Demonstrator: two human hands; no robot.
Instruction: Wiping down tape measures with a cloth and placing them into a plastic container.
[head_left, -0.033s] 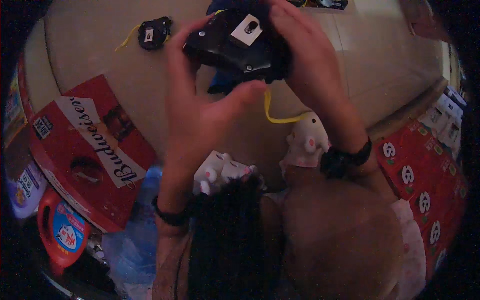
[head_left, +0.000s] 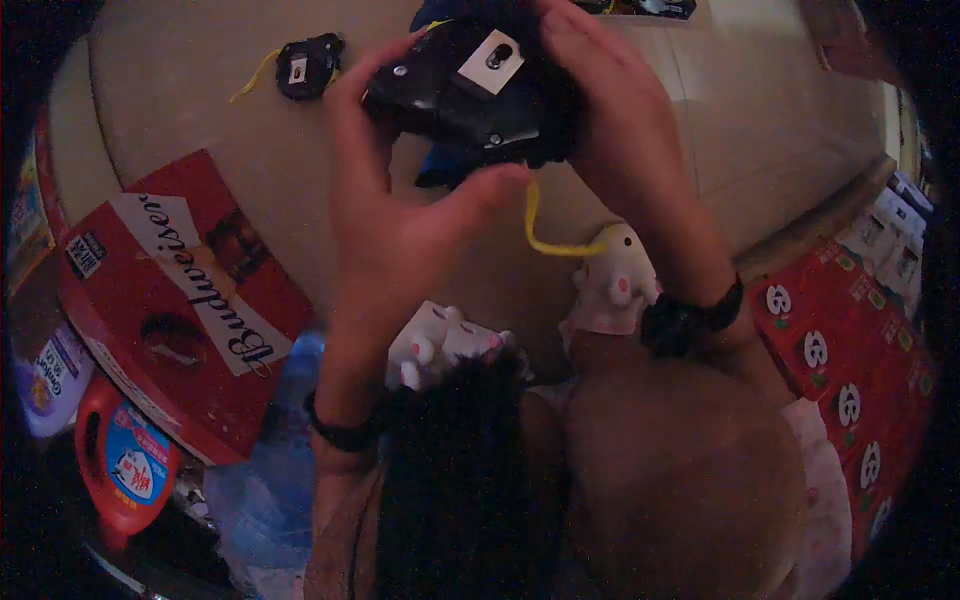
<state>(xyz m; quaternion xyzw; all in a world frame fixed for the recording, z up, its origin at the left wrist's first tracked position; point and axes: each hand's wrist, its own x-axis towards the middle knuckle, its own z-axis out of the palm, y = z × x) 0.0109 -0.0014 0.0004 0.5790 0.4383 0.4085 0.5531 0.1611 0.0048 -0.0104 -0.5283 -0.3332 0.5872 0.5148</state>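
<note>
Both my hands hold a black tape measure (head_left: 440, 95) up at the top of the head view, its back with a pale metal clip and small screws facing me. My left hand (head_left: 400, 200) grips its left side, with the thumb stretched below its lower edge. Around the right side wraps my right hand (head_left: 630, 115); its fingertips are partly hidden. A yellow strap (head_left: 534, 225) hangs from the case, and a bit of blue shows beneath. On the floor to the left lies a second black tape measure (head_left: 322, 62), also with a yellow strap, touched by neither hand.
White animal-shaped slippers (head_left: 445, 335) are on the floor below my hands. At left stand a red carton (head_left: 190, 330), a red jug (head_left: 130, 460) and a purple-white bottle (head_left: 55, 375). Red printed packaging (head_left: 850, 350) lies at right. A dark-filled tray (head_left: 640, 8) is at the top edge.
The tape measure has tilted very slightly in my hands, its clip shifting a little to the left. The hanging yellow strap has swayed slightly left.
</note>
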